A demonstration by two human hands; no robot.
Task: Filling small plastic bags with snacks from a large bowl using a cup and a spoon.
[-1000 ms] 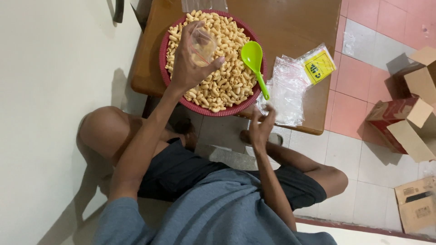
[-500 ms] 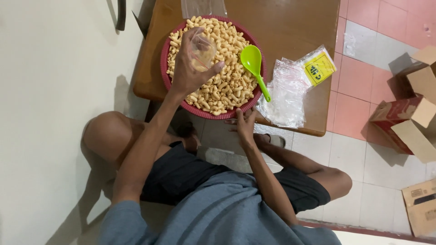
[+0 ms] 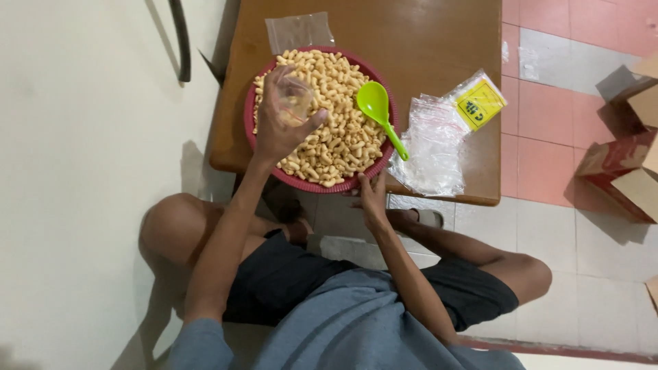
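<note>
A round red basket [image 3: 319, 185] heaped with pale curled snacks [image 3: 343, 130] sits on a low brown wooden table [image 3: 425, 41]. My left hand [image 3: 281, 123] is over the basket's left side, fingers closed around a small clear plastic bag [image 3: 296, 99]. My right hand [image 3: 372, 195] touches the basket's near rim from below, fingers against the red edge. A bright green plastic spoon [image 3: 377, 109] lies on the snacks at the right side, its handle pointing off the rim.
A pile of clear plastic bags [image 3: 432, 147] with a yellow label pack [image 3: 478, 104] lies on the table's right. One more clear bag [image 3: 299, 31] lies behind the basket. Cardboard boxes [image 3: 627, 175] stand on the tiled floor at right. My knees are under the table edge.
My right hand has risen from my lap to the basket's near rim. My left hand with the clear bag has stayed over the snacks.
</note>
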